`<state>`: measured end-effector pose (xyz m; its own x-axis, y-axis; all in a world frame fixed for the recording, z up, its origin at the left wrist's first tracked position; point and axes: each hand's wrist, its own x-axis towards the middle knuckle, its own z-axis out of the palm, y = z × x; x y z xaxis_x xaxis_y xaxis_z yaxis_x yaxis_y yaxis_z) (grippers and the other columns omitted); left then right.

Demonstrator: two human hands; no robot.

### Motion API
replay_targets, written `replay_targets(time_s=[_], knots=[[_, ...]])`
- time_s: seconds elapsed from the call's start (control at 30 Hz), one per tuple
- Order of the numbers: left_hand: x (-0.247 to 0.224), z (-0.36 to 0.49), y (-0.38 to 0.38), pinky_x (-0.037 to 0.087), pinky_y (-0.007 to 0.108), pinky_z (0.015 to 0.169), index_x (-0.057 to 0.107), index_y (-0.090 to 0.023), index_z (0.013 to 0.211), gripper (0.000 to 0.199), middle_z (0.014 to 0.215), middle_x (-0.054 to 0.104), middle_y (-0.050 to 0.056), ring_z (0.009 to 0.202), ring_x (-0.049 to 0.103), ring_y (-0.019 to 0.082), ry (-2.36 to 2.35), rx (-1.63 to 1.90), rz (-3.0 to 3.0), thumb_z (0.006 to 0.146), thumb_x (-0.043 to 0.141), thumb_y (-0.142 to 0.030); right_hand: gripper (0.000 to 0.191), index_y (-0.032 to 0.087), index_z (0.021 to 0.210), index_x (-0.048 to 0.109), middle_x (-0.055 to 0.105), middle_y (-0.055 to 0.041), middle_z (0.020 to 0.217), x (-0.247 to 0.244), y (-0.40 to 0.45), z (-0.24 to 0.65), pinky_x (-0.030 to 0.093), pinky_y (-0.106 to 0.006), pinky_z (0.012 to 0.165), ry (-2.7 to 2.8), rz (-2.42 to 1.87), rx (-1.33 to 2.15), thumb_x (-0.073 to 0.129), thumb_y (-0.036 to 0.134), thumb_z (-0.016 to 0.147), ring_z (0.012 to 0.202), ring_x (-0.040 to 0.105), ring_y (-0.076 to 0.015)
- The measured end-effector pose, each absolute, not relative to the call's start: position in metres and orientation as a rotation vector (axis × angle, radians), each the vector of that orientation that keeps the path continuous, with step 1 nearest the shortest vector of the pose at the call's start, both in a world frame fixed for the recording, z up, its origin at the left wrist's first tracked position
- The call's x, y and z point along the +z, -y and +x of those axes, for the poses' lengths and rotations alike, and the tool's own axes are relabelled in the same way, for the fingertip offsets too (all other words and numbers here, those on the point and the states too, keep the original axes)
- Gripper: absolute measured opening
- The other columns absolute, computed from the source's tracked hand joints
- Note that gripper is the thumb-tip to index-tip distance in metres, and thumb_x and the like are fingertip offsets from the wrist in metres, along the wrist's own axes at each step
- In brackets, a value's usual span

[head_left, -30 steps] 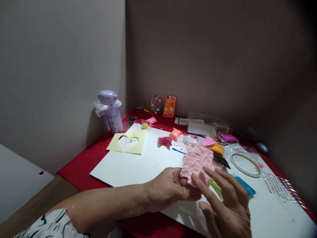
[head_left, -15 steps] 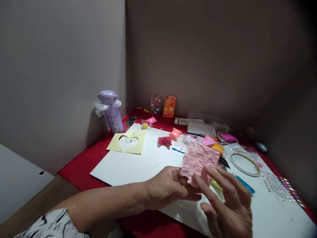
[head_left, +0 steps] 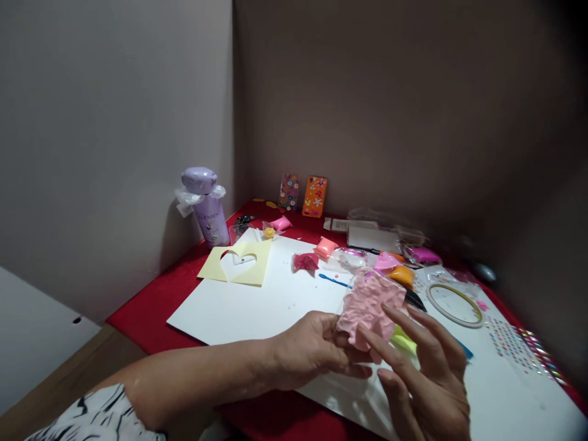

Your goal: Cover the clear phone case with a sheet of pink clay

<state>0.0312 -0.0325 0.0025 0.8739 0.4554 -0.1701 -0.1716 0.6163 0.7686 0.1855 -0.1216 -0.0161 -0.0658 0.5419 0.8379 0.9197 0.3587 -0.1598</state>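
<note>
My left hand (head_left: 316, 346) grips a clear phone case by its lower left edge, thumb on the near side and fingers behind it. Soft pink clay (head_left: 373, 306), lumpy and uneven, covers most of the face of the case, which is tilted toward me above the white board. My right hand (head_left: 425, 373) is spread, with its index and middle fingertips resting on the clay's lower part. Behind the case, a yellow packet (head_left: 404, 340) and a blue modelling tool (head_left: 333, 280) are partly hidden.
A white board (head_left: 248, 306) lies on a red cloth (head_left: 156, 318). Around it are yellow paper with a heart cutout (head_left: 209, 266), clay packets (head_left: 305, 262), a tape roll (head_left: 429, 300) and gem stickers (head_left: 509, 346). A purple bottle (head_left: 214, 217) and two decorated phone cases (head_left: 315, 196) stand behind.
The clay-covered case has shifted slightly and tilted a little. My right fingertips have moved slightly over the clay. My left hand keeps its hold.
</note>
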Motion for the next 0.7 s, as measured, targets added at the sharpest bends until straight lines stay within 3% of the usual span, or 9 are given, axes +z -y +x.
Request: replay_targets(time_s=[0.17, 0.3, 0.5, 0.7], knots=[[0.0069, 0.0318, 0.0322, 0.042, 0.043, 0.093, 0.065, -0.012, 0.086, 0.038, 0.093, 0.064, 0.009, 0.096, 0.062, 0.023, -0.400, 0.345, 0.783, 0.049, 0.067, -0.002, 0.028, 0.022, 0.107, 0.067, 0.057, -0.0121, 0.125, -0.0150, 0.1210, 0.1872, 0.036, -0.053, 0.093, 1.684, -1.303, -0.590, 0.052, 0.024, 0.084, 0.118, 0.045, -0.0352], [0.0060, 0.0321, 0.0334, 0.043, 0.041, 0.093, 0.066, -0.011, 0.084, 0.034, 0.088, 0.066, 0.009, 0.090, 0.064, 0.020, -0.357, 0.358, 0.797, 0.050, 0.064, -0.003, 0.030, 0.021, 0.109, 0.067, 0.055, -0.0134, 0.127, -0.0167, 0.1170, 0.1866, 0.036, -0.051, 0.091, 1.758, -1.315, -0.760, 0.058, 0.031, 0.082, 0.116, 0.047, -0.0363], [0.0061, 0.0302, 0.0315, 0.041, 0.047, 0.095, 0.065, -0.011, 0.091, 0.040, 0.096, 0.065, 0.011, 0.098, 0.062, 0.025, -0.378, 0.331, 0.785, 0.051, 0.066, -0.002, 0.030, 0.022, 0.110, 0.066, 0.054, -0.0117, 0.129, -0.0141, 0.1227, 0.1879, 0.035, -0.054, 0.095, 1.674, -1.305, -0.532, 0.049, 0.023, 0.085, 0.121, 0.043, -0.0346], [0.0079, 0.0309, 0.0318, 0.047, 0.037, 0.086, 0.061, -0.011, 0.079, 0.029, 0.085, 0.063, 0.008, 0.090, 0.065, 0.021, -0.288, 0.341, 0.782, 0.051, 0.059, -0.001, 0.032, 0.023, 0.112, 0.066, 0.054, -0.0127, 0.130, -0.0188, 0.1200, 0.1876, 0.036, -0.053, 0.092, 1.793, -1.282, -0.637, 0.054, 0.031, 0.084, 0.119, 0.045, -0.0365]])
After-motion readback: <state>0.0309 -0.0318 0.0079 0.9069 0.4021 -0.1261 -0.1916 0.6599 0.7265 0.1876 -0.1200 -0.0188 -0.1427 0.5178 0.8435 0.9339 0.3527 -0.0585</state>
